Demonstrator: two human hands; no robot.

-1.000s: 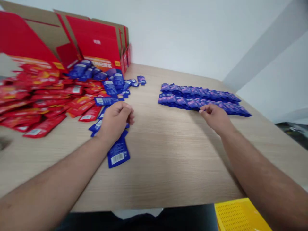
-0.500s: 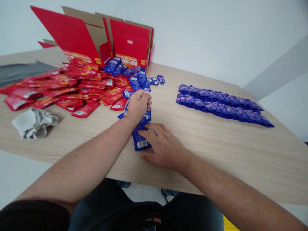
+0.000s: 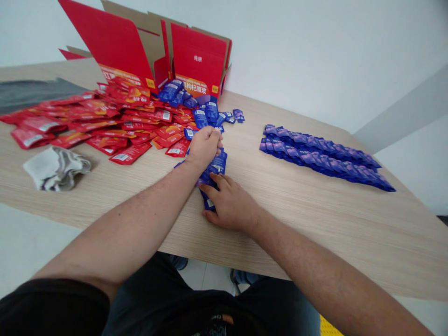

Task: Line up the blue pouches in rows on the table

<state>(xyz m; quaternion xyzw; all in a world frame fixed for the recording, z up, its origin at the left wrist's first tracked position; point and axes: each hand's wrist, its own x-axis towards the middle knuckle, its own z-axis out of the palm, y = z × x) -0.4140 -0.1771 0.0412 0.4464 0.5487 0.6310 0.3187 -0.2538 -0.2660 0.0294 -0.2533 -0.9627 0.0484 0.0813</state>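
Note:
My left hand (image 3: 206, 148) is closed, its fingers curled under over several blue sachets (image 3: 219, 162). Whatever it may hold is hidden behind the fist. Just nearer to me, my right hand (image 3: 233, 201) has its fingers apart, with the fingertips touching overlapping blue sachets on the table. One blue sachet with a white barcode (image 3: 210, 203) shows partly between its thumb and index finger. Beyond the left fist lie more loose blue sachets (image 3: 211, 112), beside a wide heap of red pouches (image 3: 105, 119).
Two long rows of overlapped blue sachets (image 3: 325, 157) lie on the right of the wooden table (image 3: 315, 224). Open red cartons (image 3: 199, 53) stand behind the heap. A crumpled whitish cloth (image 3: 56, 169) and a grey cloth (image 3: 35, 93) are on the left.
The view has shifted slightly. My right hand has moved a little forward, closer to the left fist, and covers more of the barcoded sachet. My left hand remains closed.

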